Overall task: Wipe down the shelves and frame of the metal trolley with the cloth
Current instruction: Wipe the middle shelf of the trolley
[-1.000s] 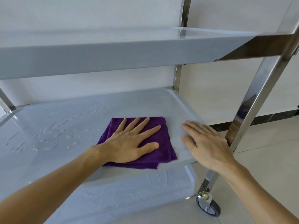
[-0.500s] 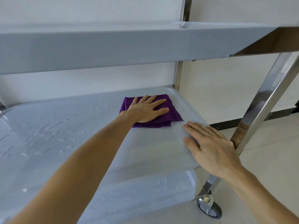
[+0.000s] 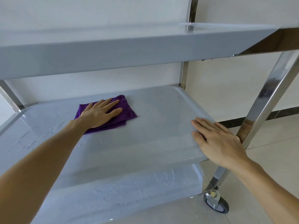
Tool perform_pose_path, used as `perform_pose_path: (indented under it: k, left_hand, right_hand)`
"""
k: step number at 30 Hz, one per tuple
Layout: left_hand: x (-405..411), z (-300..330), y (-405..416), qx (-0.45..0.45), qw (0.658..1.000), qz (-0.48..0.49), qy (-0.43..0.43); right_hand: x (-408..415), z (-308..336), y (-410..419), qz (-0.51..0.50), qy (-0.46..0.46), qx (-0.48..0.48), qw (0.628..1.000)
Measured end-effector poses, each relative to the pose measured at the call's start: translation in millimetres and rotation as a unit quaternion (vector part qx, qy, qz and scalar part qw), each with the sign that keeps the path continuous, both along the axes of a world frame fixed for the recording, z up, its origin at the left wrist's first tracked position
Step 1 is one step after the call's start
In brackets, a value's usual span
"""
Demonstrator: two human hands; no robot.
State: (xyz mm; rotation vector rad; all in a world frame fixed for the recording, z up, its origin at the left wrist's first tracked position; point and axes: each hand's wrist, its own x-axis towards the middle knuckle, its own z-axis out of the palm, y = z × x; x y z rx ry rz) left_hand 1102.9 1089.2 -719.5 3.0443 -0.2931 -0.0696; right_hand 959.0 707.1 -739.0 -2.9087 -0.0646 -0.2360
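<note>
A folded purple cloth (image 3: 126,110) lies at the back of the trolley's middle shelf (image 3: 145,143), a little left of centre. My left hand (image 3: 100,113) presses flat on it with straight, spread fingers. My right hand (image 3: 216,141) rests flat on the shelf's right rim, fingers straight, beside the shiny front right upright (image 3: 265,101). Water drops cover the left part of the middle shelf. The top shelf (image 3: 113,50) spans the view above, and the wet bottom shelf (image 3: 129,191) shows below.
A white wall stands close behind the trolley. The rear right post (image 3: 183,75) meets the middle shelf's back corner. A grey caster wheel (image 3: 216,205) sits on the pale tiled floor at the lower right, where a dark skirting strip (image 3: 278,113) runs.
My left hand has slid the cloth from the shelf's front to its back, then leftward along the back. My right hand stays on the right rim.
</note>
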Motion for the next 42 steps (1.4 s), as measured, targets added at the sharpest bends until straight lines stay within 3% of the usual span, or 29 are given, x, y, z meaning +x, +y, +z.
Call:
perform_pose_path:
  k: [6, 16, 21, 29, 32, 35, 42]
  left_hand:
    - [-67, -6, -8, 0.006, 1.0, -0.008, 0.02]
    - [-179, -7, -100, -0.02, 0.994, -0.109, 0.004]
    - [-195, -16, -125, 0.041, 0.989, -0.121, -0.077]
    - [-196, -17, -130, 0.049, 0.985, -0.12, -0.113]
    - [-195, -17, -128, 0.044, 0.985, -0.114, -0.121]
    - [-196, -18, -128, 0.053, 0.984, -0.117, -0.126]
    - [-220, -17, -41, 0.092, 0.964, -0.183, -0.169]
  right_hand:
    - [-2, 3, 2, -0.001, 0.022, -0.003, 1.0]
    - [-3, 5, -2, 0.003, 0.049, -0.001, 0.999]
    - [-3, 6, -12, 0.018, 0.053, -0.005, 0.998]
    - [-4, 27, -2, 0.012, 0.074, -0.049, 0.996]
    - [-4, 31, 29, 0.053, 0.016, 0.043, 0.998]
    - [-12, 29, 58, 0.111, 0.049, 0.158, 0.98]
    - [-15, 16, 65, 0.102, 0.026, 0.022, 0.994]
